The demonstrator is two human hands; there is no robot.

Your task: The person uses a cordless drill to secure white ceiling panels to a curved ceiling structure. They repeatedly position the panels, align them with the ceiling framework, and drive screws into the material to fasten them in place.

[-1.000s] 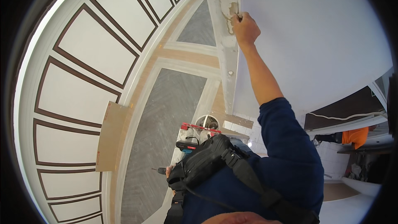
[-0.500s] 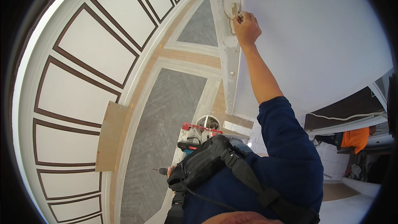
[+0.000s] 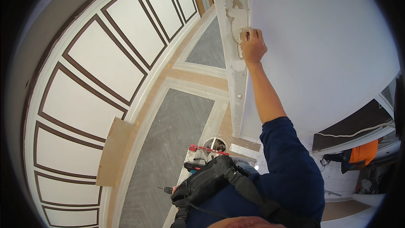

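Observation:
My right hand [image 3: 254, 45] is raised to the edge of a white wall, its fingers pinched together. What they hold, if anything, is too small to make out. Beside the fingertips, the end face of the wall [image 3: 234, 21] has chipped, patchy plaster with brown spots. Low down at my left side, a drill [image 3: 166, 189] with a thin bit points leftward. Only a sliver of my left hand [image 3: 174, 189] shows behind it, closed on the drill; a black bag [image 3: 202, 177] strapped across my body hides the rest.
Below stands a work platform with a red bar [image 3: 206, 149], a blue-black tool [image 3: 193, 166] and a round bucket [image 3: 215, 145]. A tan board [image 3: 113, 154] leans on the panelled wall [image 3: 97, 59] at left. At far right, a person in orange [image 3: 363, 152] bends by a dark opening.
The whole view has shifted, so wall, floor and platform sit lower in the picture. My right hand stays at the chipped wall edge; the drill remains at my left side.

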